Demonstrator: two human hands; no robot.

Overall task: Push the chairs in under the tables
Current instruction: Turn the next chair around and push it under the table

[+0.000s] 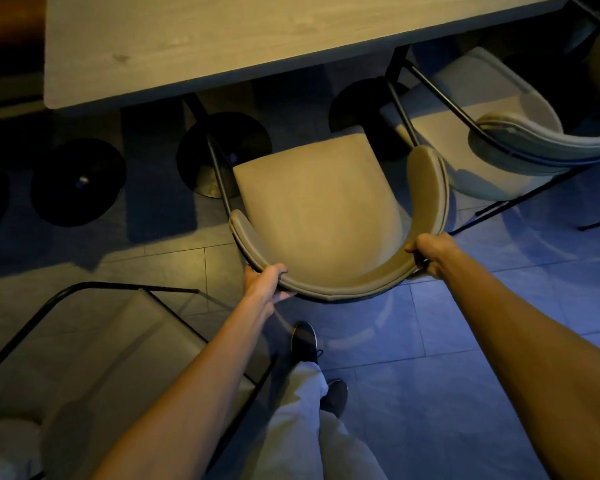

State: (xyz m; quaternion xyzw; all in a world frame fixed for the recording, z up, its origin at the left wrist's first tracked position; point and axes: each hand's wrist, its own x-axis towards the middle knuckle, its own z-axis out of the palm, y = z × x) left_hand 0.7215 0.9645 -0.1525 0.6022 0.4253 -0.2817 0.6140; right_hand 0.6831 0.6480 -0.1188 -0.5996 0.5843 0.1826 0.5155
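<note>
A tan upholstered chair (321, 202) with a curved backrest and black metal legs stands in front of a long light-wood table (222, 39). Its seat lies just outside the table's near edge, angled a little to the left. My left hand (264, 284) grips the backrest's left rear curve. My right hand (428, 252) grips the right rear curve. A second chair (499, 133), pale, stands to the right with its front partly under the table. A third chair (125, 358) is at lower left, blurred, away from the table.
Round black pedestal bases (78, 181) of the table stand on the tiled floor (465, 341) under and beside the table edge. My legs and dark shoes (303, 341) are just behind the held chair. Open floor lies to the lower right.
</note>
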